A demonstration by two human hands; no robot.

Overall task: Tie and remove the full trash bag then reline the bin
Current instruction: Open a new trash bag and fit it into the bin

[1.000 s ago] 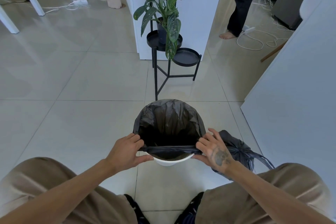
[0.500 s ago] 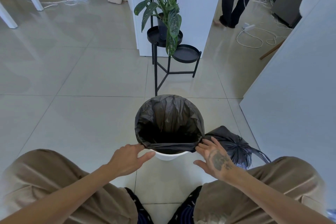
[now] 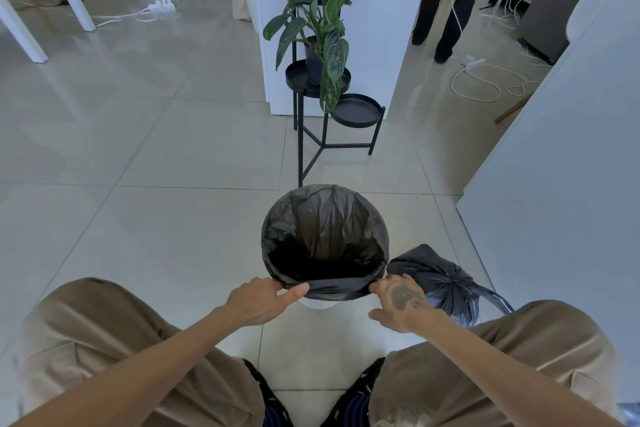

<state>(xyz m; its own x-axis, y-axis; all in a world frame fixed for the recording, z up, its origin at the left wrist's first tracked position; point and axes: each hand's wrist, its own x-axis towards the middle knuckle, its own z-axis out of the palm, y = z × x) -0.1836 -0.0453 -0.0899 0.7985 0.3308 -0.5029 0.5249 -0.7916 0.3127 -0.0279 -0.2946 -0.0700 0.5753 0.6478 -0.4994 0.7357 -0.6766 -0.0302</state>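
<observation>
1. The left hand (image 3: 258, 302) is pinching the near hem of the black liner (image 3: 325, 236), with the thumb pressing it against the curled fingers (image 3: 268, 282) at the hem's left end.
2. The right hand (image 3: 401, 300) is gripping the same hem at its right end. Its fingers are curling down over the folded plastic, and the fingertips are hidden behind the knuckles.
3. Between the two sets of fingers, the hem is stretching as a taut band over the near rim of the white bin (image 3: 317, 304). Only a sliver of the bin is showing, just below the band.
4. Beyond the fingers, the liner is lying open with its mouth spread round the rim and its inside dark and creased.
5. The tied full bag (image 3: 443, 282) is sitting on the tiled floor (image 3: 173, 236) just to the right of the right fingers, close beside the bin. Its gathered top is facing up and its loose ends are trailing toward the right knee.
6. The person is crouching, with a tan trouser knee (image 3: 104, 340) lying outside each wrist.
7. Well beyond the fingers, a black plant stand (image 3: 323, 146) is carrying a leafy plant (image 3: 318, 31). Another person's dark legs (image 3: 446, 0) are standing farther off to the right, near white cables (image 3: 485, 83) on the floor.
</observation>
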